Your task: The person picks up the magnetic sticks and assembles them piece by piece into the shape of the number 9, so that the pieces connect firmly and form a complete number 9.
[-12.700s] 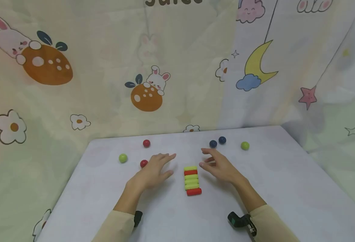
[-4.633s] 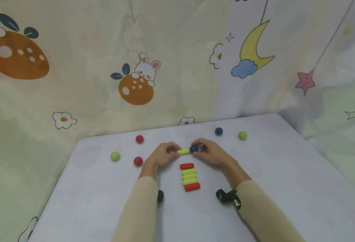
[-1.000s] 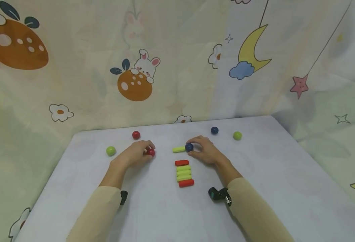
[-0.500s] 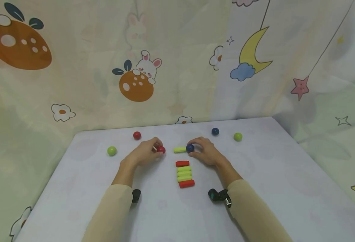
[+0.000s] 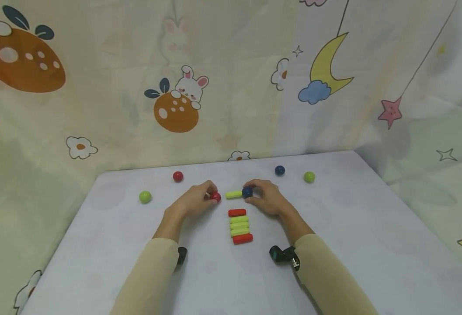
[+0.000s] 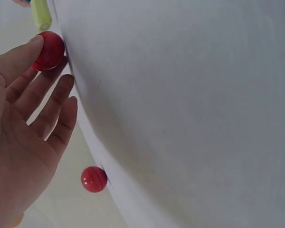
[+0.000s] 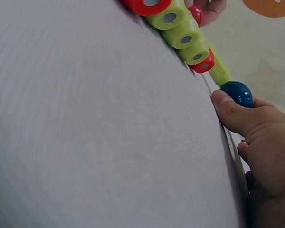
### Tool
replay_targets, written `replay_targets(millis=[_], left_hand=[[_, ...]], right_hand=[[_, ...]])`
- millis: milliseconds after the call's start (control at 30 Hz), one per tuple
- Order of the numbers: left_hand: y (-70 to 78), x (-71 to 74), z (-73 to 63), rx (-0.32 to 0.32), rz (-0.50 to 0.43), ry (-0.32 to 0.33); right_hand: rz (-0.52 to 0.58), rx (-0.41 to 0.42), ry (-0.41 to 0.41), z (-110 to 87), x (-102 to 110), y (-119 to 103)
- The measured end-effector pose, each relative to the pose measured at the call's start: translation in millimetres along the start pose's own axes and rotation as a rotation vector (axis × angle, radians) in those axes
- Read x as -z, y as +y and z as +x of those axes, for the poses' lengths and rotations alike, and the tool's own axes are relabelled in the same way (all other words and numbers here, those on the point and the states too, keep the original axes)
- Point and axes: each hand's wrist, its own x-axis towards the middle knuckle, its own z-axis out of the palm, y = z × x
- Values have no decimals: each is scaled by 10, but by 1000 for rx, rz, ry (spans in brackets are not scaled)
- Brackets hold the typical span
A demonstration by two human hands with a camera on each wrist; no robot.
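Thumb and fingers of my left hand point(image 5: 193, 200) pinch a glossy red ball point(image 5: 215, 197). The ball is just left of the free end of a yellow-green rod point(image 5: 233, 194), with a small gap between them in the head view. At the rod's other end sits a dark blue ball point(image 5: 247, 192), which my right hand point(image 5: 269, 197) pinches between thumb and fingers. In the left wrist view, the rod's near end point(image 6: 43, 23) shows a small round disc facing the red ball point(image 6: 51, 50).
Closer to me lies a row of yellow-green rods point(image 5: 239, 225) with a red rod point(image 5: 237, 212) at the far end and another point(image 5: 242, 239) at the near end. Around the white table point(image 5: 97, 245) lie a red ball point(image 5: 178, 176), green balls point(image 5: 145, 197) point(image 5: 309, 176) and a blue ball point(image 5: 279, 170).
Earlier my left hand let go of the yellow-green rod and took a red ball. Over the last second it carried that ball rightward to the rod. The right hand stays on the blue ball.
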Motion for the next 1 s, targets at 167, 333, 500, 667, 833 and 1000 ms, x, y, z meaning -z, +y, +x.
replay_targets(millis=[167,333,500,667,833,1000], left_hand=[[52,-29,48,7,-25,12],[69,-50,74,22,-51,9],[60,-87,93,29,-62,3],[70,-104,105,12,-67,4],[79,-114,113,27,-66,20],[81,-122,99,14,-30,19]], right_hand=[[9,-12,7,-3,16,2],[32,-15,15,-16,14,-1],[34,-24,9,-27,-2,17],[25,-31,20,-33,-18,17],[15,-46,6,-39,-20,14],[-5,-49,-32,-27,26,11]])
